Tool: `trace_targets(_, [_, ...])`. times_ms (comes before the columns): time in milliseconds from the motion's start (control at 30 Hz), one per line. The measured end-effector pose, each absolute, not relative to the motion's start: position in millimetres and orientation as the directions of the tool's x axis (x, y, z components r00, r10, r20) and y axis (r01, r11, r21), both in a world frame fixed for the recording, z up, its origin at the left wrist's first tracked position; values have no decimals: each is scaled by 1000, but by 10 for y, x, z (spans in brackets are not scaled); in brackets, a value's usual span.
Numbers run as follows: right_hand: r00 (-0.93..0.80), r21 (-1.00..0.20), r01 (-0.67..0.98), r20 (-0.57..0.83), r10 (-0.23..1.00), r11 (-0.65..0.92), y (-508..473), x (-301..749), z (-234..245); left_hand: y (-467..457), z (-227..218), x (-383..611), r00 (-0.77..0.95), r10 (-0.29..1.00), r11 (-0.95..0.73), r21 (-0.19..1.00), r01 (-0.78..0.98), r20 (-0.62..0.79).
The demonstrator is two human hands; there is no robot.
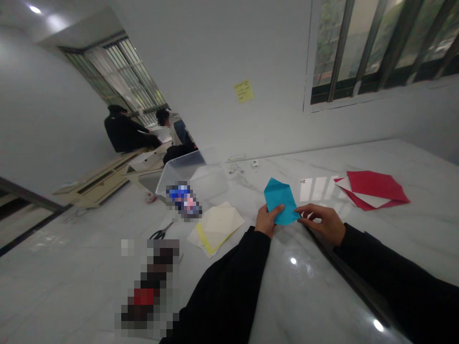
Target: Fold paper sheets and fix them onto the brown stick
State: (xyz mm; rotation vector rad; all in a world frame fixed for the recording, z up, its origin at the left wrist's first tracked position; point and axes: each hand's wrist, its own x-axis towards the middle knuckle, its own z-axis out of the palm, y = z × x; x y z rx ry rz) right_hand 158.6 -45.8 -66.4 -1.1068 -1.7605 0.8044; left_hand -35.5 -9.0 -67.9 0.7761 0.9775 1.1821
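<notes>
A folded sheet of blue paper (pixel 280 198) is held up over the near edge of the marble-patterned table. My left hand (pixel 267 220) grips its lower left side, thumb lying across the front. The fingertips of my right hand (pixel 322 222) pinch the paper's lower right corner. Its top narrows to a blunt point, with creases showing there. To the left of my left hand lie cream and yellow paper sheets (pixel 222 222), loosely overlapped. Red and white paper sheets (pixel 376 188) rest beyond my right hand.
Dark-handled scissors (pixel 161 232) lie left of the cream sheets. Behind them stands a clear plastic bin (pixel 211 179) beside a blurred blue item (pixel 184 199). A yellow note (pixel 244 91) is stuck on the wall. Two people sit near the far window.
</notes>
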Motion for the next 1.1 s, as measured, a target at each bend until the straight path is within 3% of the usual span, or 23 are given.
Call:
trace_targets(300, [-252,-813,367,381,889,452,-455,1611,-620,-116,-618,-344,97,965,261,887,-381,-242])
trace_targets(800, [-92,-982,107,147,985,157,-477,1529,-644,-137,-697,-296,73,986,167,946,-279,-152])
trace_targets(900, [-96,-977,108,174,980,184,-476,1526,-647,-143,-710,-294,74,990,135,965,-226,-121])
trace_targets(1100, [-184,-893,237,345,920,382,-487,1522,-614,-158,-729,-289,144,985,127,960,-249,-93])
